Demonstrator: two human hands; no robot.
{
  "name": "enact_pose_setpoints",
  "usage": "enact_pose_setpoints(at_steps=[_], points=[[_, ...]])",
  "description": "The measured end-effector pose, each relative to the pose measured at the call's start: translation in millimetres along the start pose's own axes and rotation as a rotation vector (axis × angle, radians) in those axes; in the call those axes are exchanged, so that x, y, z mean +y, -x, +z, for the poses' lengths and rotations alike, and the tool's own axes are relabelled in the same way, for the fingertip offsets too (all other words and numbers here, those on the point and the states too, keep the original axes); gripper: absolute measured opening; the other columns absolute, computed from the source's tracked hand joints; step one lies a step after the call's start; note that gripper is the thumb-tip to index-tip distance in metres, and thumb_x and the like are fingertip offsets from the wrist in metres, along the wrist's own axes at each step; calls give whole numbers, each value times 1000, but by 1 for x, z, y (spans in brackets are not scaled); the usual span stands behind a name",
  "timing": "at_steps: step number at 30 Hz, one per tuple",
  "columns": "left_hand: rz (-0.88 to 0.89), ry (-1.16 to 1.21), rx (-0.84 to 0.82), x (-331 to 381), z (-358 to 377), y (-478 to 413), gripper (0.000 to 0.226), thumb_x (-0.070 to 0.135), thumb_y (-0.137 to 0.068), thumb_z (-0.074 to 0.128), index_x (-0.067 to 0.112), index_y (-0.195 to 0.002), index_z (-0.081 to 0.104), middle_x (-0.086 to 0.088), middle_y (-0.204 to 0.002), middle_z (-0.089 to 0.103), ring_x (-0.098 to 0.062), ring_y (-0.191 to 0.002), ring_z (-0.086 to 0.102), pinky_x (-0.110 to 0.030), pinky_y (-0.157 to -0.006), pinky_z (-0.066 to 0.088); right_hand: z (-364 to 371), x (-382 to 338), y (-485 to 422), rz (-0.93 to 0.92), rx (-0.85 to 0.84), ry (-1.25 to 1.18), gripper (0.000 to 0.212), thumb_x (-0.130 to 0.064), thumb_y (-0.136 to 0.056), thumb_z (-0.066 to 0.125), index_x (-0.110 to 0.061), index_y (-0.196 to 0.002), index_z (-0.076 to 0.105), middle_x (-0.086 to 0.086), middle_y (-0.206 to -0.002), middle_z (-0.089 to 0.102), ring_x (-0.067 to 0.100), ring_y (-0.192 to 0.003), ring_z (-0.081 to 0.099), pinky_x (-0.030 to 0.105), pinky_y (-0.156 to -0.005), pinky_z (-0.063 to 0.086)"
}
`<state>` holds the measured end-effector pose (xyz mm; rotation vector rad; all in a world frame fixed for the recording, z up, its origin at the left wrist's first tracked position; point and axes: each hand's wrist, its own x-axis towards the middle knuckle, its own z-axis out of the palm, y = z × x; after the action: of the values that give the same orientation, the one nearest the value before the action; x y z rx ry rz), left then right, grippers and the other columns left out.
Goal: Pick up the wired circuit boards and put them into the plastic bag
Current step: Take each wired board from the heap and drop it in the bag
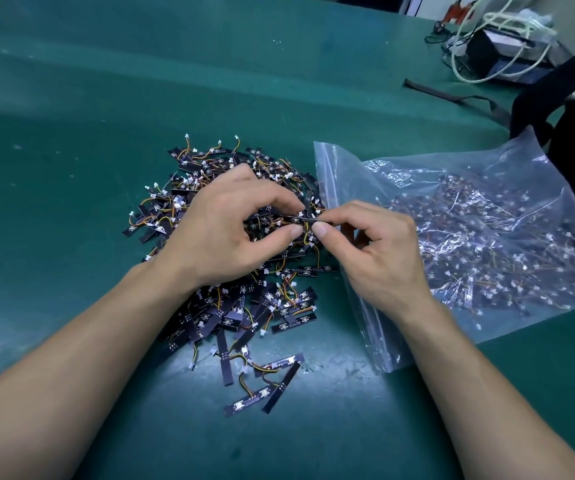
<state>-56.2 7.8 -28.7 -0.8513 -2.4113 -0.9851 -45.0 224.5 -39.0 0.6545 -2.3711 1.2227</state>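
**Head View: Separating One Board from the Pile**

The left hand [230,230] and the right hand [376,251] are meeting above the pile of wired circuit boards [223,317], which is lying on the green tabletop [71,133]. Both hands are pinching the held board [308,220], a narrow dark strip, between thumb and forefinger. The remaining fingers [370,247] are curling loosely and are holding nothing.

The plastic bag [334,161] is lying just beside the pile on the right, with its zip mouth facing the hands. It is already carrying many boards.

Handling judgement: each board is looking light, thin and stiff, while its short wires are flexible and are tending to snag on neighbouring connectors (pulling by the wire is risking strain at the solder joint). Taking hold of the strip edges near the middle is appearing safest.
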Motion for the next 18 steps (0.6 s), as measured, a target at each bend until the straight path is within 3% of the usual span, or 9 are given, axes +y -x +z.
enact_pose_setpoints(at_steps=[4,10,15,18], points=[[34,-10,-18,1,0,-1,13,22,-92,70,11,-93,77,6,-85,73,-24,-78,53,-37,-74,47,-1,0,0,6,1,-14,7,-14,-90,74,-8,-87,78,-1,-76,70,19,-62,59,29,-60,47],[39,-24,-4,1,1,0,12,17,-93,69,9,-88,76,4,-79,70,-26,-76,53,-41,-70,48,1,-1,2,40,0,-1,7,-19,-86,78,-15,-93,77,-27,-71,58,6,-58,52,8,-60,35],[54,-20,-32,1,1,-1,14,20,-93,69,10,-90,77,4,-79,71,-25,-76,52,-41,-70,47,1,-2,1,26,-9,-8,5,-14,-91,75,-13,-87,77,-9,-73,67,7,-61,56,17,-60,42],[42,-8,-38,2,0,0,14,23,-92,69,11,-94,77,4,-83,72,-22,-78,52,-38,-74,46,0,-2,0,16,1,-13,6,-12,-91,74,-10,-86,77,-6,-74,69,4,-63,56,16,-62,42]])
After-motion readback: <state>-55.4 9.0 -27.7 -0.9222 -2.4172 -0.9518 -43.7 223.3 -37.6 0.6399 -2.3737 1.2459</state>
